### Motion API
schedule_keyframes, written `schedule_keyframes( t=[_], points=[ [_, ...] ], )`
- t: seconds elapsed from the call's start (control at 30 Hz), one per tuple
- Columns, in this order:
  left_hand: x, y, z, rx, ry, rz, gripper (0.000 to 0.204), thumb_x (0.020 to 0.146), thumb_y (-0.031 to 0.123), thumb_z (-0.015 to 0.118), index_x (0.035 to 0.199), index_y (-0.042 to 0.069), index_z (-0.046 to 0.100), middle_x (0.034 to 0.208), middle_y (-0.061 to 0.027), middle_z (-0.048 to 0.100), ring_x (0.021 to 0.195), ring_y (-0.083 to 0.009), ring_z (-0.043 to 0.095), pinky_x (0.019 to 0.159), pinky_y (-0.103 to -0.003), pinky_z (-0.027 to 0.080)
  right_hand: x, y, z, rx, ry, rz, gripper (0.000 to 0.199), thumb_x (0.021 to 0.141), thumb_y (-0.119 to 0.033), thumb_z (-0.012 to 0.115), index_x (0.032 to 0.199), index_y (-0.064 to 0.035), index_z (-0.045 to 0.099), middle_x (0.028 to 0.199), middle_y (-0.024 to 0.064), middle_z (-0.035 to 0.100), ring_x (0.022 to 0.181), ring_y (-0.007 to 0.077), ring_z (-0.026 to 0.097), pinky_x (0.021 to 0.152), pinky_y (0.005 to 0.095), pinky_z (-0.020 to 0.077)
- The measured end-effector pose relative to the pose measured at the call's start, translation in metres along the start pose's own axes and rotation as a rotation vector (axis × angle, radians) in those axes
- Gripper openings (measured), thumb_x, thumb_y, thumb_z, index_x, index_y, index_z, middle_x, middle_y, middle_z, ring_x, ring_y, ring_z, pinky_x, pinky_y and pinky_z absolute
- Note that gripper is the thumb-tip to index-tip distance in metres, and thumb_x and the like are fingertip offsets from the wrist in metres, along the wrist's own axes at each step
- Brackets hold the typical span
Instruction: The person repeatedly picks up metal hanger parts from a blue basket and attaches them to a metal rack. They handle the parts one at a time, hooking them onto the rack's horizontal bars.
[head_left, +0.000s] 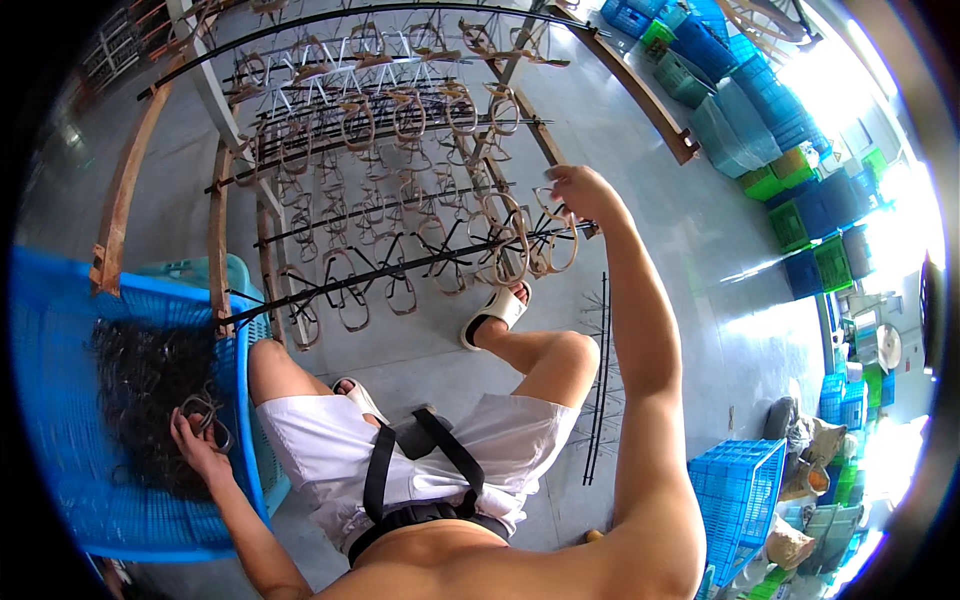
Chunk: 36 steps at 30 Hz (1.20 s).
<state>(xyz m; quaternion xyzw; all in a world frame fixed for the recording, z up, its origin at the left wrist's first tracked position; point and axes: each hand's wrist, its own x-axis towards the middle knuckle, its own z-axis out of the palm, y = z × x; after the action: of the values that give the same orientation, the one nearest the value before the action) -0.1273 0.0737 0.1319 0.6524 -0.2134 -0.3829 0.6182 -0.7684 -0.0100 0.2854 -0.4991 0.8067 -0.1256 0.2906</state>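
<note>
My left hand (201, 446) is inside the large blue plastic basket (262, 440) at the left, its fingers closed on a thin dark wire-like loop (208, 412). Around it lies a heap of similar dark loops (150, 400), tangled together. Out in front, my right hand (588, 196) is raised at the right end of the rack's nearest black rod (390, 270). Its fingers look apart and slightly blurred, right beside a tan loop (560, 245) hanging there. Whether they touch it, I cannot tell. Several more tan loops (345, 285) hang along this rod.
Further rows of loops (410, 115) hang on the rack behind, held by wooden rails (220, 235). Bare black rods (600, 390) lie on the floor right of my legs. A blue crate (735, 500) stands at the lower right; stacked blue and green crates (820, 220) line the right side.
</note>
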Motion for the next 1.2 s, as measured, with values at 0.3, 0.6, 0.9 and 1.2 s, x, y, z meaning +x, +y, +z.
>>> schedule_keyframes(
  t=[0.3,0.6,0.9,1.2],
  points=[
    [-0.013,0.030,-0.012,-0.247,-0.135,-0.018,0.027,0.092,0.025,0.050,0.112,0.011,0.060,0.092,-0.0039,0.056,0.090,-0.0137,0.053,0.086,-0.028,0.041,-0.125,-0.152,0.222,0.386,-0.216,-0.716,0.019,0.087,-0.019,0.060,0.092,-0.0018,0.056,0.075,0.0159,0.059,0.062,0.0255,0.058,0.058,0.0331,0.0460],
    [-0.047,0.035,-0.018,-0.112,-0.082,0.143,0.022,0.093,0.026,0.053,0.101,0.007,0.061,0.090,0.0008,0.058,0.081,-0.0072,0.050,0.078,-0.022,0.041,-0.172,-0.244,0.355,1.191,-0.420,-0.538,0.056,0.087,-0.022,0.063,0.127,0.0013,0.033,0.105,0.0120,0.047,0.083,0.0156,0.053,0.070,0.0319,0.0480],
    [-0.083,0.021,0.026,0.303,-0.256,0.437,0.031,0.096,0.023,0.044,0.112,-0.001,0.055,0.109,-0.0100,0.057,0.095,-0.0198,0.054,0.086,-0.031,0.043,-0.188,-0.252,0.426,1.070,-0.248,-0.482,0.026,0.097,-0.021,0.043,0.105,0.0033,0.050,0.091,0.0122,0.059,0.081,0.0184,0.057,0.072,0.0301,0.0478],
    [-0.030,0.019,-0.014,0.568,-0.146,0.386,0.035,0.096,0.017,0.045,0.128,0.003,0.045,0.102,-0.0132,0.061,0.094,-0.0206,0.057,0.090,-0.032,0.042,-0.130,-0.093,0.233,1.125,0.584,-0.367,0.016,0.098,-0.019,0.042,0.107,-0.0056,0.042,0.064,0.0004,0.044,0.045,0.0068,0.040,0.037,0.0213,0.0349]
  ],
)
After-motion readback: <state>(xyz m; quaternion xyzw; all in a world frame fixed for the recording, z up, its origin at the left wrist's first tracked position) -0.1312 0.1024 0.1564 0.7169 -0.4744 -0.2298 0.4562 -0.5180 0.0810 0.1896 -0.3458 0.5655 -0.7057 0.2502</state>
